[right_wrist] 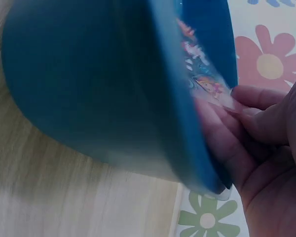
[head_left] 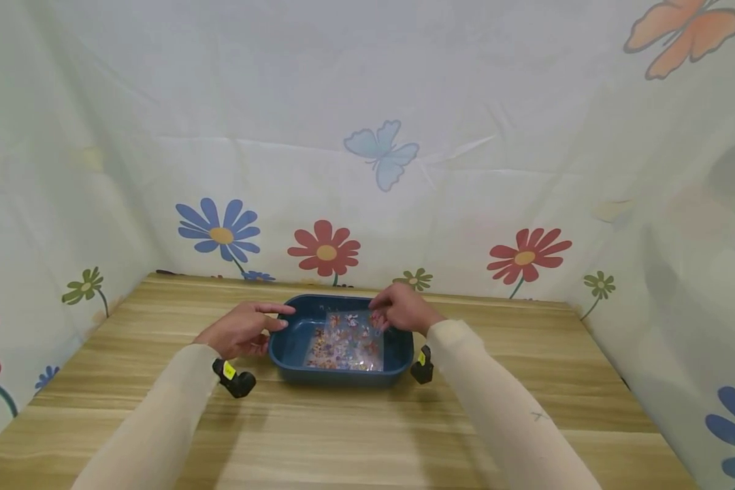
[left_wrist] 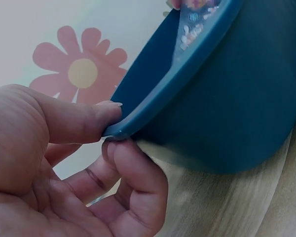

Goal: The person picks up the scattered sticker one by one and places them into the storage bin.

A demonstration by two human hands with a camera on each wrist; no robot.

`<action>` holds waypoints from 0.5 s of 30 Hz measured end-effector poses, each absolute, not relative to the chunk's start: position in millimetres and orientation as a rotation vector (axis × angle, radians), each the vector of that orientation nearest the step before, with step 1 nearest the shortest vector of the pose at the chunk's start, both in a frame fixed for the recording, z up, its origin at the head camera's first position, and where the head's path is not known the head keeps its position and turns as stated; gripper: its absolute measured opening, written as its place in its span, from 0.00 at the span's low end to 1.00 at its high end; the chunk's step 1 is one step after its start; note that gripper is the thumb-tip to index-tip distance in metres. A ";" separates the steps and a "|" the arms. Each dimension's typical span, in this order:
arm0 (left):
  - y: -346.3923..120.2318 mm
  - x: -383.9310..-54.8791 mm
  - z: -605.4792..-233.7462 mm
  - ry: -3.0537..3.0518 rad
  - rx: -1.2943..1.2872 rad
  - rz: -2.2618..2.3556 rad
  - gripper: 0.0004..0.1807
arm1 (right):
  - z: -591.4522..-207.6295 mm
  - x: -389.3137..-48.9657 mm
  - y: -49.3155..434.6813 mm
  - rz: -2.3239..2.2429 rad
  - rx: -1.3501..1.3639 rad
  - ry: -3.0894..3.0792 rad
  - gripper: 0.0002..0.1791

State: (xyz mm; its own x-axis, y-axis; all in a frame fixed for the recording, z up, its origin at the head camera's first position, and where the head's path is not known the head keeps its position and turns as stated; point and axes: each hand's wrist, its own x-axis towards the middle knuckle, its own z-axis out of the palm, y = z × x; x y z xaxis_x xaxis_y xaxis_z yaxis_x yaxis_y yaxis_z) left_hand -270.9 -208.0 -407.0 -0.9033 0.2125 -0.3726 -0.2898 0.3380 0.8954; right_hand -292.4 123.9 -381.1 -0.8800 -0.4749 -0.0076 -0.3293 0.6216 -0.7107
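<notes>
A dark blue plastic basin [head_left: 337, 378] stands on the wooden table, with clear sheets of small colourful stickers [head_left: 348, 344] inside it. My left hand [head_left: 240, 331] is at the basin's left side; in the left wrist view its thumb and a curled finger pinch the basin's rim [left_wrist: 187, 66]. Over the far right corner, my right hand [head_left: 405, 309] pinches the edge of one clear sticker sheet [right_wrist: 204, 81] between thumb and fingers. That sheet tilts up inside the basin, its lower part overlapping the other stickers. How many sheets lie there I cannot tell.
The wood-grained table [head_left: 318, 435] reaches back to a white cloth backdrop [head_left: 282, 177] printed with flowers and butterflies. Cloth also hangs at both sides. Black wrist devices [head_left: 237, 380] with yellow labels sit at each wrist, close to the basin's sides.
</notes>
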 end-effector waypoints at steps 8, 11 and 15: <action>-200.4 -268.3 -398.7 2.279 -0.013 1.495 0.25 | -376.1 -286.4 125.9 -0.890 -0.744 2.794 0.19; -198.0 -267.3 -392.9 2.315 0.014 1.468 0.25 | -373.2 -285.6 127.5 -0.819 -0.791 2.843 0.19; -195.7 -266.0 -386.3 2.368 0.063 1.431 0.25 | -371.1 -284.6 129.6 -0.779 -0.801 2.879 0.19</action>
